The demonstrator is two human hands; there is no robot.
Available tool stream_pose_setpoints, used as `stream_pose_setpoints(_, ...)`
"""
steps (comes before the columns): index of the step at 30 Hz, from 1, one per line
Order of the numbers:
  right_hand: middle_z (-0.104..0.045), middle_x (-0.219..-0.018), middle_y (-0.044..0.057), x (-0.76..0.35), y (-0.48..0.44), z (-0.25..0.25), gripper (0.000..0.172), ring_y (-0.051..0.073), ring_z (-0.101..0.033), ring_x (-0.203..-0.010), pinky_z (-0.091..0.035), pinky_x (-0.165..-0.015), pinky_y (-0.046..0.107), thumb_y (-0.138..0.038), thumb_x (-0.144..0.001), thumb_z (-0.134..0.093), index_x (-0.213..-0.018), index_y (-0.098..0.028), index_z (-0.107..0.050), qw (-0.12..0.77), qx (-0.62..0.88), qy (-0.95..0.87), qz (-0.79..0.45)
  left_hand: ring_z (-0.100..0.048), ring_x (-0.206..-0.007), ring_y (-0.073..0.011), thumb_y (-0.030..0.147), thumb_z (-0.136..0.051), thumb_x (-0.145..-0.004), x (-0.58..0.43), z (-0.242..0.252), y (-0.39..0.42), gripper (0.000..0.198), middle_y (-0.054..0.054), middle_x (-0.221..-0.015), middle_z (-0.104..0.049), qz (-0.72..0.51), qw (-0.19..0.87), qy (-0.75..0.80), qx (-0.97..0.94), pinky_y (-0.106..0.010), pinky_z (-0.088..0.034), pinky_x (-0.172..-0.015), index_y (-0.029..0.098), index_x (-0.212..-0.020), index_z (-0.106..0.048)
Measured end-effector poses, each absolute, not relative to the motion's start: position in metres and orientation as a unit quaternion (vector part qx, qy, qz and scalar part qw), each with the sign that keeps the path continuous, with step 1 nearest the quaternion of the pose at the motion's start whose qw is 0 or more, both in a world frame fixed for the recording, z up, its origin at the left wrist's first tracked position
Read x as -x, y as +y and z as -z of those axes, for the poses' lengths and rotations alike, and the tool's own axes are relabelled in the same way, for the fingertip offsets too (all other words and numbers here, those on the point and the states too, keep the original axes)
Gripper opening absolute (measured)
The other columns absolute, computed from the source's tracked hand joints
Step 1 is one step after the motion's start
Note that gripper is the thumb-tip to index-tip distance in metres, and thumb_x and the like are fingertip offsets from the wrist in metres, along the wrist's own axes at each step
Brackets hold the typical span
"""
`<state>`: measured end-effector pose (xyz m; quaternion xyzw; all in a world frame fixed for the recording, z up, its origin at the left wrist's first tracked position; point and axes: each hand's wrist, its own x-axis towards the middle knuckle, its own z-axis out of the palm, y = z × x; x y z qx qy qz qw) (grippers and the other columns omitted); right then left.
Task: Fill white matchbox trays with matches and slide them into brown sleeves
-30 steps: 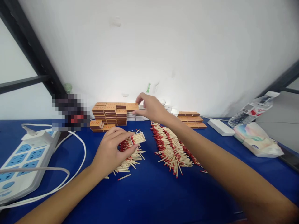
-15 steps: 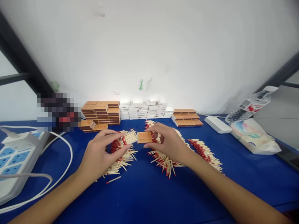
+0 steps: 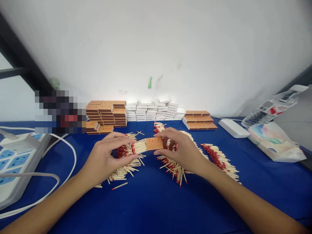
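Between thumb and fingers, my left hand [image 3: 104,157] grips a small white matchbox tray [image 3: 139,148] filled with red-tipped matches. My right hand [image 3: 182,151] pinches an orange printed matchbox sleeve [image 3: 154,143] by its right end. Tray and sleeve meet end to end, the tray's right end at the sleeve's left opening; whether it is a little way inside I cannot tell. Loose matches lie in a heap [image 3: 126,170] under my left hand and in another heap [image 3: 179,174] under my right hand. A third heap [image 3: 220,161] spreads right of my right wrist.
Orange matchboxes [image 3: 106,113] are stacked at the back left, white trays [image 3: 151,112] at the back middle, more orange boxes [image 3: 200,120] to their right. A power strip [image 3: 21,175] with white cables stands left. A white box [image 3: 234,128], bottle [image 3: 270,109] and tissue pack [image 3: 275,143] are right.
The tray and the sleeve have come together, where a small gap showed between them before. Both hands still hold the same things. The whole view has shifted slightly.
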<state>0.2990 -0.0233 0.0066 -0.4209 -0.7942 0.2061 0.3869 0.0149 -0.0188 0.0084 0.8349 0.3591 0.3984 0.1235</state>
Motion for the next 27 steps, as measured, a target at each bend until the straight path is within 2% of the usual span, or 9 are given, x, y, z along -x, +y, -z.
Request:
stream_pose_setpoints(5, -0.070, -0.111, 0.006, -0.301, -0.027, -0.010, 0.041, 0.014, -0.063, -0.078, -0.057, -0.062, 0.028, -0.034, -0.083, -0.088, -0.120, -0.025, -0.073, 0.388, 0.414, -0.789, -0.237, -0.071, -0.107, -0.0206, 0.041, -0.089, -0.081, -0.014, -0.009, -0.018, 0.039, -0.004, -0.114, -0.075, -0.393, 0.160, 0.368, -0.827, -0.034, -0.058, -0.096, 0.029, -0.117, -0.079)
stream_pose_setpoints(12, -0.068, -0.105, 0.005, -0.296, -0.037, -0.012, 0.046, 0.014, -0.062, -0.080, -0.056, -0.063, 0.028, -0.035, -0.082, -0.089, -0.123, -0.023, -0.073, 0.389, 0.372, -0.811, -0.227, -0.070, -0.105, -0.0217, 0.045, -0.092, -0.075, -0.017, -0.008, -0.022, 0.043, -0.001, -0.107, -0.078, -0.383, 0.162, 0.344, -0.842, -0.035, -0.057, -0.091, 0.032, -0.114, -0.079)
stream_pose_setpoints(17, -0.068, -0.117, 0.004, -0.287, -0.047, -0.009, 0.050, 0.015, -0.066, -0.091, -0.058, -0.073, 0.028, -0.032, -0.083, -0.087, -0.131, -0.031, -0.072, 0.386, 0.317, -0.821, -0.277, -0.069, -0.100, -0.0217, 0.048, -0.100, -0.055, -0.022, -0.006, -0.026, 0.063, -0.003, -0.103, -0.078, -0.392, 0.166, 0.309, -0.850, -0.033, -0.058, -0.090, 0.027, -0.110, -0.078)
stream_pose_setpoints(20, -0.070, -0.121, 0.004, -0.281, -0.053, -0.009, 0.051, 0.017, -0.068, -0.102, -0.058, -0.084, 0.029, -0.030, -0.084, -0.086, -0.134, -0.031, -0.071, 0.378, 0.274, -0.830, -0.305, -0.069, -0.101, -0.0242, 0.056, -0.101, -0.040, -0.024, -0.003, -0.029, 0.081, -0.004, -0.104, -0.077, -0.401, 0.184, 0.278, -0.853, -0.036, -0.059, -0.091, 0.026, -0.111, -0.076)
stream_pose_setpoints(23, -0.073, -0.123, 0.005, -0.277, -0.058, -0.012, 0.050, 0.019, -0.066, -0.108, -0.057, -0.093, 0.034, -0.030, -0.086, -0.085, -0.134, -0.029, -0.071, 0.377, 0.247, -0.845, -0.289, -0.067, -0.107, -0.0285, 0.057, -0.101, -0.033, -0.026, -0.005, -0.032, 0.088, -0.006, -0.105, -0.077, -0.370, 0.231, 0.275, -0.857, -0.039, -0.058, -0.095, 0.028, -0.112, -0.078)
stream_pose_setpoints(27, -0.075, -0.124, 0.004, -0.276, -0.063, -0.016, 0.045, 0.021, -0.060, -0.113, -0.055, -0.099, 0.040, -0.031, -0.089, -0.081, -0.133, -0.030, -0.072, 0.368, 0.244, -0.858, -0.264, -0.066, -0.114, -0.0324, 0.046, -0.106, -0.039, -0.029, -0.019, -0.038, 0.082, -0.007, -0.114, -0.075, -0.292, 0.364, 0.285, -0.837, -0.043, -0.056, -0.102, 0.029, -0.114, -0.079)
